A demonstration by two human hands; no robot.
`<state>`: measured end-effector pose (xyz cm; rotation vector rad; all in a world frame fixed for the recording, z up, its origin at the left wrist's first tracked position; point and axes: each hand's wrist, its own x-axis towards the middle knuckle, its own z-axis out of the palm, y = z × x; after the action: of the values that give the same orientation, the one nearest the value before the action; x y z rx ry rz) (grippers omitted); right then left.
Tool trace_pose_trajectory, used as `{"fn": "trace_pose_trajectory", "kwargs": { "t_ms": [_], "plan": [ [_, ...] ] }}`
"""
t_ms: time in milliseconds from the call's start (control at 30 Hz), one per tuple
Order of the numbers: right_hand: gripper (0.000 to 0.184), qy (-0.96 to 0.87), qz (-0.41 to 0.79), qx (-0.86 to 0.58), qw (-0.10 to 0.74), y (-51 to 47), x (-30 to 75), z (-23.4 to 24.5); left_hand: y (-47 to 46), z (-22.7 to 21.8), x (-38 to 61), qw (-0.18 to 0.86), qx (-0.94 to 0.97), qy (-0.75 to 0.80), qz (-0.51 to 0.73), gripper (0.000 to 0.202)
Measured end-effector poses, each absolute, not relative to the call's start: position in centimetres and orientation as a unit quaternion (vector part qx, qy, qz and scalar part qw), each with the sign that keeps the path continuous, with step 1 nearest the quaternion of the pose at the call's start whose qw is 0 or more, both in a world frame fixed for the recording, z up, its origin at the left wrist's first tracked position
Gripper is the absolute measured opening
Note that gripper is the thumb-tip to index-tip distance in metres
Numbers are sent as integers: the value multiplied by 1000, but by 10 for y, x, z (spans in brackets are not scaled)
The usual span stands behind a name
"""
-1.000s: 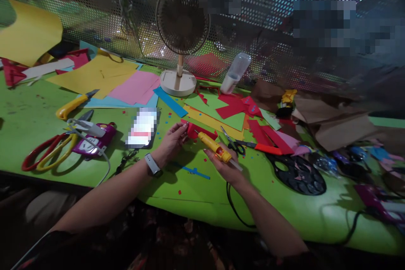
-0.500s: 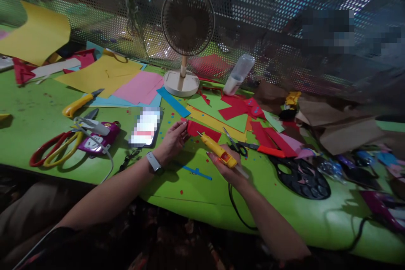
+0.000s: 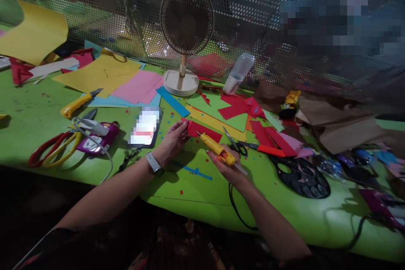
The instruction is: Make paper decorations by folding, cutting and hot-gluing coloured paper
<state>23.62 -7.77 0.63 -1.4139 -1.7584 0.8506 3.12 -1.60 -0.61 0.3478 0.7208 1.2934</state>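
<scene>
Between the fingertips of my left hand [image 3: 176, 140] is the left end of a red paper strip [image 3: 207, 131], held just over the green table. My right hand [image 3: 228, 168] grips a yellow glue gun [image 3: 213, 147], a small orange-red glow showing in its body and a clear glue stick jutting from its rear. Its nozzle points up and left, close to the strip; whether it touches cannot be made out. Below both hands lies a thin blue paper strip [image 3: 196, 171]. Small black-handled scissors [image 3: 239, 147] rest just beyond my right hand.
A fan [image 3: 181, 84] stands at the back beside a tilted clear bottle [image 3: 238, 74]. To the left lie a phone [image 3: 144, 128], large scissors [image 3: 60, 145], a purple power strip [image 3: 100, 139] and a yellow cutter [image 3: 77, 103]. A black palette [image 3: 303, 179] is at right, with coloured paper around.
Both hands keep almost the same pose. The glue gun's nozzle has shifted very slightly left along the red strip, and the view has moved a little.
</scene>
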Motion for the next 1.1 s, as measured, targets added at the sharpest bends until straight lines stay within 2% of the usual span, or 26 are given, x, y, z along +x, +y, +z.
{"fn": "trace_pose_trajectory", "kwargs": {
  "t_ms": [767,1100],
  "plan": [
    [29,-667,367,-536,366,-78,237,1,-14,-8,33,722,141,329,593,18],
    [34,-667,364,-546,353,-78,236,4,-15,-5,34,725,133,334,587,17]
  ]
}}
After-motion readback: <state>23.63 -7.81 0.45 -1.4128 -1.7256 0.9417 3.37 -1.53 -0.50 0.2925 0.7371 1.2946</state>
